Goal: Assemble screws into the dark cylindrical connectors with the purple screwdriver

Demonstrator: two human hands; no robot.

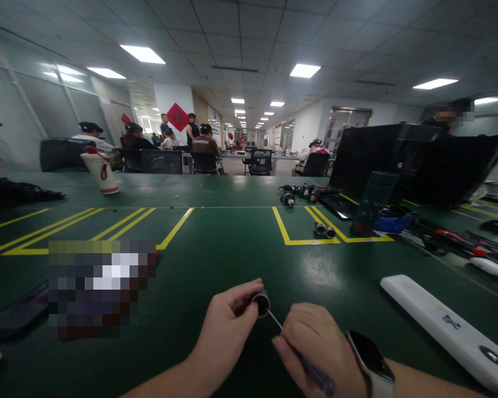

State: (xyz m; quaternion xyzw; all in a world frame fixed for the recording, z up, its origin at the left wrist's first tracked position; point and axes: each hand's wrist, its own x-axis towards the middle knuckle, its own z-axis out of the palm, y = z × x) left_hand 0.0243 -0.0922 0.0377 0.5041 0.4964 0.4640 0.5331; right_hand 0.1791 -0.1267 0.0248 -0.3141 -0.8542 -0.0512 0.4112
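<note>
Near the front middle of the green table, my left hand pinches a short round metal connector between thumb and fingers, its open end facing right and toward me. My right hand is closed around a screwdriver; its purplish handle shows below the palm. The thin shaft points up and left, with its tip at the connector's rim. Whether the tip sits inside or only touches the edge, I cannot tell. Two similar metal connectors lie farther off, by the yellow tape lines.
A white oblong case lies at right, beyond my watch. Behind it stand a dark bottle and black monitors. Dark connectors with cables lie at the back. A paper cup and a blurred-out object are at left.
</note>
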